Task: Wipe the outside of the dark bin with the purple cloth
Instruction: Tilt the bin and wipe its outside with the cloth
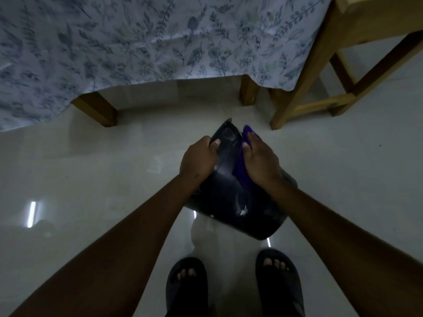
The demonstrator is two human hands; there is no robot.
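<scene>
Dark bin (231, 193), glossy smooth plastic with rounded corners, held tilted above a pale polished floor (91, 175) that mirrors strip lights. Left hand (198, 160) curls round the bin's far-left rim, thumb lying on the shiny outer wall. Right hand (261, 161) lies flat, fingers together, pressing the purple cloth (240, 165) against the bin's upper right side; the cloth shows as a soft folded strip along the hand's inner edge, with a rounded tip beyond the fingertips. A small whitish smear marks the bin's lower face. Both bare forearms cross the lower frame and hide the bin's left and right edges. Below, two feet in dark open-toed sandals (186, 287) stand on the floor. Behind the bin: square wooden table legs (97, 108) under a hanging blue leaf-print tablecloth (137, 42); right, a wooden stool frame (320, 88).
</scene>
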